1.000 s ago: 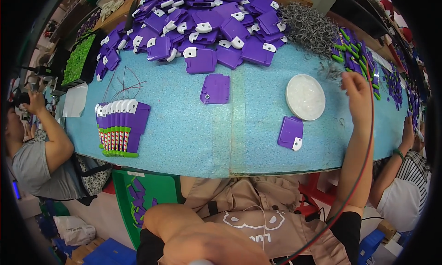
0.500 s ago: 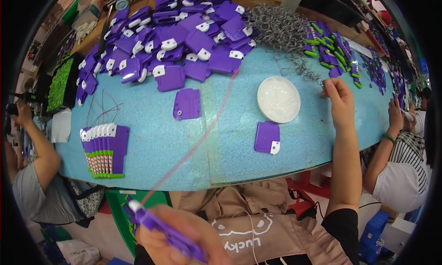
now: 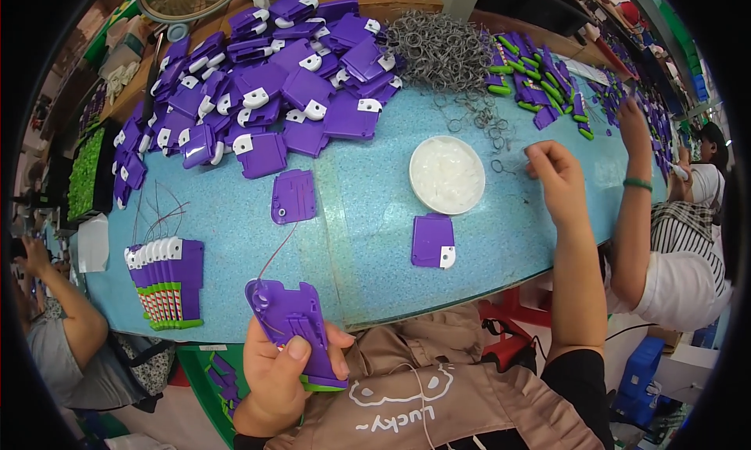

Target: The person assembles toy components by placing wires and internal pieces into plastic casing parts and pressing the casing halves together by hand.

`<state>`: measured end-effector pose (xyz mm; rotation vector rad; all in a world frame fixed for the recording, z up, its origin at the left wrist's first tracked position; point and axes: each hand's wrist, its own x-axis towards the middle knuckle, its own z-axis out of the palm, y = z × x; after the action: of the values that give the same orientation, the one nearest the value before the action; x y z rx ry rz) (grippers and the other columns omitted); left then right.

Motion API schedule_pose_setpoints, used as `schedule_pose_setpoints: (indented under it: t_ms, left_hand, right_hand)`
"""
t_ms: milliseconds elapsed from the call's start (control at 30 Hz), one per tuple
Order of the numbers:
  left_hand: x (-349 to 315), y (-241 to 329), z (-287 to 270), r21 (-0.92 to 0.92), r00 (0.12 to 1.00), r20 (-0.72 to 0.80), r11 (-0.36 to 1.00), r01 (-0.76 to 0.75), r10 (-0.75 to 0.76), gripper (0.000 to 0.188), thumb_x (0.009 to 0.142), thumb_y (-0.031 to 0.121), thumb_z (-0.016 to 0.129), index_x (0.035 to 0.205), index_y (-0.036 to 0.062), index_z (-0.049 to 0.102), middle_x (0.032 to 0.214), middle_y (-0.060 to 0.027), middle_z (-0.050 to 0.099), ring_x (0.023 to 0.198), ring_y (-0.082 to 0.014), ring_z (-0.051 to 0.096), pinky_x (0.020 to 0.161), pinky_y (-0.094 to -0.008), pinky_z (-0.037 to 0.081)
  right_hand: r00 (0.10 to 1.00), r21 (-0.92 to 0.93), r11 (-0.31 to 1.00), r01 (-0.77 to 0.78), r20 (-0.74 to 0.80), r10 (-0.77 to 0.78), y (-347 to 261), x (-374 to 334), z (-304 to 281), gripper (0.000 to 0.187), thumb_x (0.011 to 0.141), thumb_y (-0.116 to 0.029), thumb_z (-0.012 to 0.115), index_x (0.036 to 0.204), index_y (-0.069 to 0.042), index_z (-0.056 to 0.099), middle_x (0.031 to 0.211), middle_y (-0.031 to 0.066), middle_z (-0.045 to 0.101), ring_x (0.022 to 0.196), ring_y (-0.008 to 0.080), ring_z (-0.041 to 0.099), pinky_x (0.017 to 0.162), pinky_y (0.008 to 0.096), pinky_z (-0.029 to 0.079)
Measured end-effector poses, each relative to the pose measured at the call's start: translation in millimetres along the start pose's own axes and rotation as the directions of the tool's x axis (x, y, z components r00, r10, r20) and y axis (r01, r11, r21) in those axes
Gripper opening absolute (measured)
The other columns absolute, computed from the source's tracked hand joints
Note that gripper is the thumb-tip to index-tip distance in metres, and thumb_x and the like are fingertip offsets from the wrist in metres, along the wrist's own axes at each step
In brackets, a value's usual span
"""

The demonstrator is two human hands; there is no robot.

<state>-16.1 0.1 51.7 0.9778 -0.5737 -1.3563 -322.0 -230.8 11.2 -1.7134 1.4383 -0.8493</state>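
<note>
My left hand (image 3: pixel 278 372) grips a purple plastic casing (image 3: pixel 293 325) with a green edge near the table's front edge; a thin red wire runs up from it. My right hand (image 3: pixel 557 176) reaches over the blue table (image 3: pixel 360 215) to the right, fingers pinched at small metal rings (image 3: pixel 501 167) beside a white round dish (image 3: pixel 447 174). Whether a ring is between the fingers is unclear. A purple casing with a white corner (image 3: pixel 433 241) lies below the dish. Another purple part (image 3: pixel 293 196) lies mid-table.
A big heap of purple casings (image 3: pixel 266 82) fills the far left. A tangle of grey metal rings (image 3: pixel 438 51) sits at the back. A row of stacked finished pieces (image 3: pixel 166 282) stands at the left. Other people work at the left (image 3: pixel 55 325) and right (image 3: pixel 657 239).
My left hand has come up from the lower edge with the purple casing to the table's front. My right hand has stayed near the loose rings by the dish.
</note>
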Motion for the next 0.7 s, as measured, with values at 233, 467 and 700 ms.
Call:
schedule_pose_setpoints:
  t_ms: [233, 467, 700]
  left_hand:
    - [-0.1, -1.7, 2.0, -0.005, 1.0, 0.006, 1.0, 0.024, -0.024, 0.035, 0.087, 0.018, 0.053, 0.112, -0.0001, 0.037, 0.086, -0.0247, 0.06, 0.059, -0.0231, 0.059, 0.054, -0.0327, 0.051]
    - [3.2, -3.1, 2.7, 0.011, 0.999, 0.027, 1.0, 0.022, -0.022, 0.035, 0.087, 0.019, 0.053, 0.112, -0.0006, 0.038, 0.086, -0.0235, 0.061, 0.059, -0.0225, 0.059, 0.055, -0.0321, 0.051]
    - [6.4, -7.6, 7.1, -0.004, 0.998, 0.025, 0.999, 0.054, -0.054, 0.032, 0.088, 0.014, 0.051, 0.113, -0.001, 0.037, 0.091, -0.0232, 0.061, 0.063, -0.0209, 0.06, 0.057, -0.0313, 0.051]
  right_hand:
    - [0.999, 0.16, 0.987, -0.02, -0.032, 0.025, 1.7, 2.4, -0.3, 0.017, 0.086, -0.02, 0.058, 0.086, -0.003, 0.061, 0.071, -0.004, 0.053, 0.064, 0.0039, 0.046, 0.056, 0.0187, 0.035]
    - [0.936, 0.864, 0.377, -0.334, 0.259, 0.238, 23.1, 9.7, -13.4, 0.019, 0.09, -0.021, 0.051, 0.096, -0.004, 0.056, 0.08, 0.0015, 0.056, 0.067, 0.01, 0.054, 0.058, 0.0234, 0.045]
    - [0.991, 0.44, 0.895, 0.073, -0.132, -0.016, -8.0, -15.0, 31.9, 0.013, 0.085, -0.015, 0.059, 0.088, -0.003, 0.062, 0.09, 0.0048, 0.059, 0.081, 0.0152, 0.055, 0.077, 0.0251, 0.041]
